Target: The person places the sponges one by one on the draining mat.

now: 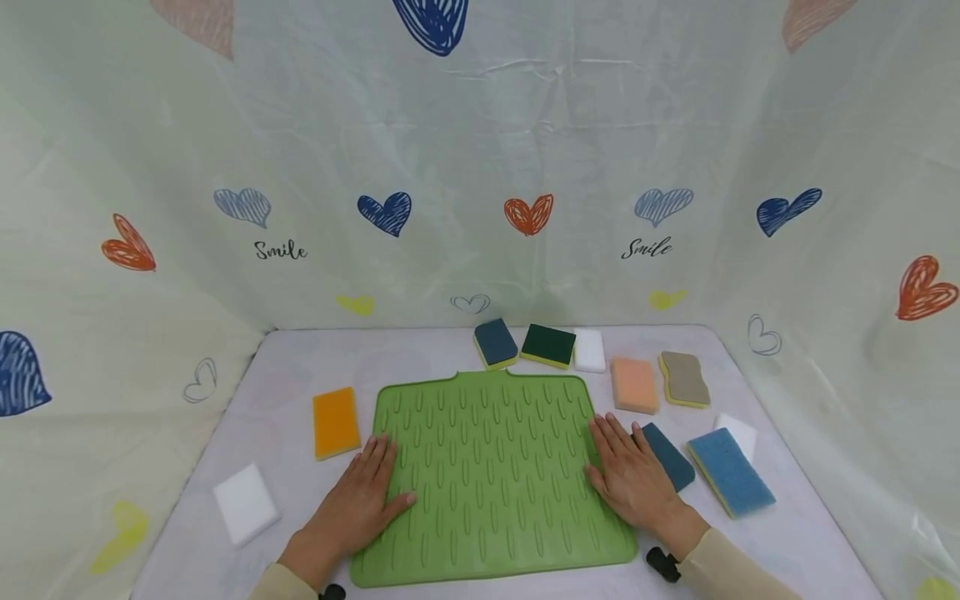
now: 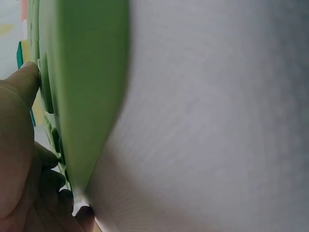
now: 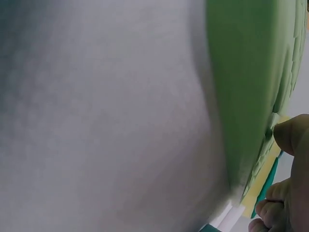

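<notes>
A green silicone mat (image 1: 487, 483) with raised oval ridges lies flat on the table, a small tab at its far edge. My left hand (image 1: 358, 500) rests on its left edge, fingers straight and thumb spread onto the ridges. On the right edge my right hand (image 1: 633, 479) lies with fingers extended, its thumb on the mat. A dark blue sponge (image 1: 667, 458) sits just beside the right hand, partly hidden by it. Both wrist views show the mat's rim close up, with the left thumb (image 2: 24, 82) and right thumb (image 3: 289, 133) touching its top.
Left of the mat are an orange sponge (image 1: 336, 422) and a white sponge (image 1: 246, 504). Behind it stand a blue-topped sponge (image 1: 495, 342), a dark green one (image 1: 548, 344) and a white one (image 1: 589, 350). Rightward lie peach (image 1: 634, 385), grey (image 1: 685, 379) and blue (image 1: 731, 472) sponges.
</notes>
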`<state>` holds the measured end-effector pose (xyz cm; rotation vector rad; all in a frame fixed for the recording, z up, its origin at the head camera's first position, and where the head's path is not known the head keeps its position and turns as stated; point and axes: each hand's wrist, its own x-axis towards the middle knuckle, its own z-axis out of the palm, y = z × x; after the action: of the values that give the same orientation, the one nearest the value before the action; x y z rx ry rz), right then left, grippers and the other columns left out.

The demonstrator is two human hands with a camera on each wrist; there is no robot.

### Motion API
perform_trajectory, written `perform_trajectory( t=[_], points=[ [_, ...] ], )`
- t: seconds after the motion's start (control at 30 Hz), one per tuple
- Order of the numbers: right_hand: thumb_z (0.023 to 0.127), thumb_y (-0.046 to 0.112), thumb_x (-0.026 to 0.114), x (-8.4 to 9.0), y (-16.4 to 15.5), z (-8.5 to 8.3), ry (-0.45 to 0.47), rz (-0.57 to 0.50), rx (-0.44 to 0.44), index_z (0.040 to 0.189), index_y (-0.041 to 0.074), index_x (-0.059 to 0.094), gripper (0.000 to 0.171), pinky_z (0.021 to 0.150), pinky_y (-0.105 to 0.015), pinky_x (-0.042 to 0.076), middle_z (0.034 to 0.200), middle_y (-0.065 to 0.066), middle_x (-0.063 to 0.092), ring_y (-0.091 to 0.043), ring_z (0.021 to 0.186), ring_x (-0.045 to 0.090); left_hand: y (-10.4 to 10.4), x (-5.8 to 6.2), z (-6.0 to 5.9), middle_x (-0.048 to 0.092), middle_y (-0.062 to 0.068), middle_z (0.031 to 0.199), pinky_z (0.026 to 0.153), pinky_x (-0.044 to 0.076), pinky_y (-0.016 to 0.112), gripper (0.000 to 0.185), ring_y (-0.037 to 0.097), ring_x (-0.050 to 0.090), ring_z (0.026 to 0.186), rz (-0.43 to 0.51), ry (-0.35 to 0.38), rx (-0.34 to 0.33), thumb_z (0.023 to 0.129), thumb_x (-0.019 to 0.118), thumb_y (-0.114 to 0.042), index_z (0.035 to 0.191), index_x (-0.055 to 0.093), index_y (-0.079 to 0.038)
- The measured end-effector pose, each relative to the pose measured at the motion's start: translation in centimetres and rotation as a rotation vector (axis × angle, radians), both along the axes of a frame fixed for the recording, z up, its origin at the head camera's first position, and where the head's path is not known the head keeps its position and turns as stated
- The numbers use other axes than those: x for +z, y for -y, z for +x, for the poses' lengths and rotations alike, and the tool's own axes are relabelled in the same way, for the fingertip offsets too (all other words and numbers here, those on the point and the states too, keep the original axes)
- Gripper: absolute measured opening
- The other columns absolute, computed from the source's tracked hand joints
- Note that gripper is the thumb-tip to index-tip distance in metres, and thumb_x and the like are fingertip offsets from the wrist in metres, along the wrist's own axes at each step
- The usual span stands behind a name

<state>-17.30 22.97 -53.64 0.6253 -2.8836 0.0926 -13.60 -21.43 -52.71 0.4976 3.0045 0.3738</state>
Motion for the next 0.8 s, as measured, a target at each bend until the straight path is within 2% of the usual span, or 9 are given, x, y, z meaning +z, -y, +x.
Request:
perform_trajectory(
  t=[0.13, 0.23, 0.3, 0.4, 0.57, 0.7, 0.8],
  points=[
    [0.104, 0.036, 0.065, 0.6, -0.2, -0.5, -0.008, 0.006, 0.032, 0.155, -0.008, 0.046, 0.069, 0.124, -0.066, 0.033, 0.16, -0.026, 0.047, -0.043, 0.151, 0.043, 0.0, -0.1, 0.1, 0.022, 0.032, 0.17, 0.129, 0.026, 0.059, 0.089, 0.047, 0.019, 0.16, 0.016, 0.015, 0.013, 0.105, 0.057, -0.056, 0.16, 0.032, 0.01],
    [0.102, 0.035, 0.07, 2.0, -0.5, -2.2, -0.065, 0.0, 0.073, 0.152, -0.011, 0.047, 0.072, 0.121, -0.067, 0.036, 0.156, -0.029, 0.05, -0.046, 0.147, 0.047, 0.0, -0.2, 0.1, 0.021, 0.032, 0.17, 0.129, 0.025, 0.06, 0.09, 0.047, 0.017, 0.16, 0.015, 0.027, 0.017, 0.105, 0.057, -0.056, 0.16, 0.032, 0.011],
    [0.1, 0.034, 0.072, 3.4, -0.7, -4.2, -0.109, -0.004, 0.094, 0.15, -0.013, 0.047, 0.073, 0.12, -0.066, 0.038, 0.154, -0.031, 0.051, -0.047, 0.144, 0.049, 0.0, -0.3, 0.2, 0.022, 0.032, 0.17, 0.129, 0.025, 0.06, 0.09, 0.047, 0.018, 0.16, 0.008, 0.024, 0.018, 0.105, 0.057, -0.056, 0.16, 0.032, 0.011],
    [0.099, 0.034, 0.075, 6.4, -0.5, -8.1, -0.161, -0.002, 0.12, 0.149, -0.014, 0.047, 0.075, 0.119, -0.065, 0.04, 0.15, -0.033, 0.052, -0.048, 0.14, 0.051, -0.1, -0.2, 0.2, 0.023, 0.032, 0.17, 0.129, 0.026, 0.06, 0.089, 0.047, 0.019, 0.16, 0.004, 0.012, 0.017, 0.105, 0.057, -0.055, 0.159, 0.034, 0.011],
    [0.098, 0.039, 0.077, 10.7, 1.6, -14.6, -0.155, 0.068, 0.182, 0.151, -0.012, 0.045, 0.08, 0.12, -0.061, 0.04, 0.152, -0.031, 0.051, -0.047, 0.141, 0.05, -0.2, -0.1, 0.1, 0.024, 0.032, 0.169, 0.129, 0.026, 0.059, 0.088, 0.046, 0.02, 0.16, 0.002, 0.005, 0.016, 0.105, 0.057, -0.055, 0.159, 0.034, 0.011],
    [0.096, 0.04, 0.079, 11.8, 4.5, -18.2, -0.125, 0.121, 0.236, 0.152, -0.01, 0.047, 0.081, 0.121, -0.057, 0.041, 0.153, -0.029, 0.051, -0.044, 0.143, 0.049, -0.3, 0.0, 0.2, 0.026, 0.032, 0.169, 0.13, 0.026, 0.058, 0.089, 0.046, 0.021, 0.16, 0.001, 0.018, 0.021, 0.105, 0.059, -0.055, 0.159, 0.034, 0.011],
    [0.094, 0.038, 0.082, 11.3, 6.9, -19.9, -0.121, 0.139, 0.27, 0.148, -0.008, 0.051, 0.078, 0.119, -0.054, 0.044, 0.15, -0.026, 0.055, -0.042, 0.141, 0.052, -0.4, 0.3, 0.3, 0.029, 0.033, 0.167, 0.129, 0.027, 0.059, 0.088, 0.047, 0.023, 0.159, 0.028, 0.012, 0.024, 0.104, 0.062, -0.053, 0.158, 0.036, 0.012]
  ],
)
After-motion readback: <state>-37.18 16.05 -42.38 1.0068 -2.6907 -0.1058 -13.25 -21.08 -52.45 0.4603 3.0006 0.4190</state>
